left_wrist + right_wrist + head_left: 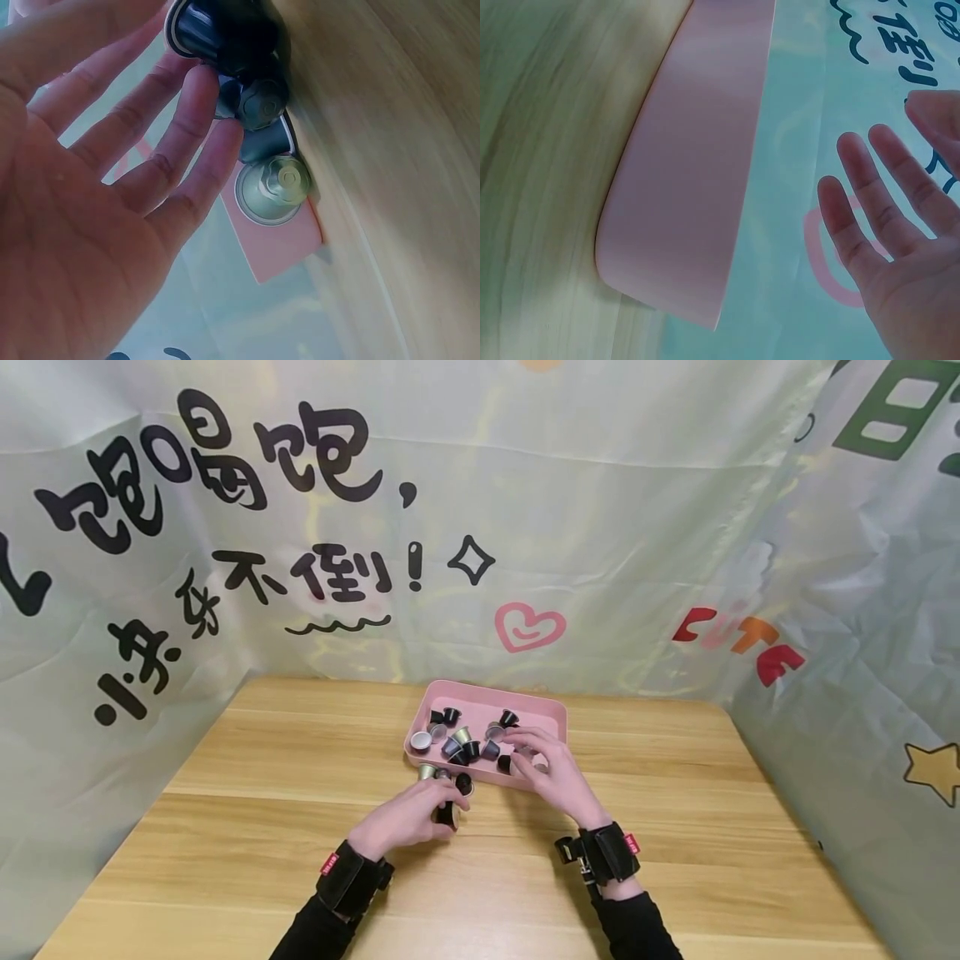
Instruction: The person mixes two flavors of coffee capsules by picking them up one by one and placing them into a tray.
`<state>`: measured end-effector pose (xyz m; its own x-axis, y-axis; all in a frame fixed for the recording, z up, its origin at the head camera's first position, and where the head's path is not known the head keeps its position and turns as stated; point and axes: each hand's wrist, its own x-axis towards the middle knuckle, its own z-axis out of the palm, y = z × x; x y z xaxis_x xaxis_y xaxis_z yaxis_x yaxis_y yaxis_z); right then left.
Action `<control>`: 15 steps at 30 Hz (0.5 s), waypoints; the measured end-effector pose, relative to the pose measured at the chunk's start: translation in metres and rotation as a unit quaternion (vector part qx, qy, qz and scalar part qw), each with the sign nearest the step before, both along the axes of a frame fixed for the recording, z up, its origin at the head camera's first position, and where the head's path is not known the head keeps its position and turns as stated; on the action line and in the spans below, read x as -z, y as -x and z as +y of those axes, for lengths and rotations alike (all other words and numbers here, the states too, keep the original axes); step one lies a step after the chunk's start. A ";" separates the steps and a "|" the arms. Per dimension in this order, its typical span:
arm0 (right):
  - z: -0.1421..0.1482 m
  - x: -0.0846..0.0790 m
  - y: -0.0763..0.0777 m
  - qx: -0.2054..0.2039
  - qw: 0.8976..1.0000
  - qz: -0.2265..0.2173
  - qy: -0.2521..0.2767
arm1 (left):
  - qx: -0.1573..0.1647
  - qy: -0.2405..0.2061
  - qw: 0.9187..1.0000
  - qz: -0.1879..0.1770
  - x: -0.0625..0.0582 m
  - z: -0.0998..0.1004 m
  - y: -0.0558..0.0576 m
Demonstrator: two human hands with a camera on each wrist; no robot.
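Observation:
Small coffee capsules, black, grey and pale gold, lie scattered in a pink tray (480,695). My left hand (408,814) is at the table just in front of the tray and pinches a black capsule (447,815) between thumb and fingers. In the left wrist view that black capsule (225,34) shows at the fingertips. Beyond it, a pale gold capsule (274,191) and darker ones stand in a row against the tray's front. Over the tray's right part, my right hand (551,772) hovers with fingers spread and thumb apart. Some capsules are hidden beneath it.
The wooden table (645,810) reaches back to a printed cloth backdrop (622,527), which also hangs along both sides. A white-rimmed capsule (421,742) sits in the tray's left corner. The tray's side wall (682,165) rises beside my right hand.

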<state>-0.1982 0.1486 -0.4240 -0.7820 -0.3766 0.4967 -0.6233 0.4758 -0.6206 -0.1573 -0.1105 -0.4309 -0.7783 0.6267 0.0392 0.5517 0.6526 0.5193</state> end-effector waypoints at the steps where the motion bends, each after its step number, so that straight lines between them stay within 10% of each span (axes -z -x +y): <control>1: 0.000 0.000 0.000 -0.002 1.000 0.001 0.000 | 0.000 0.001 1.000 0.003 0.000 0.000 0.000; 15: -0.001 0.003 0.000 -0.018 1.000 0.003 0.012 | -0.001 0.015 0.999 0.034 0.001 -0.001 -0.001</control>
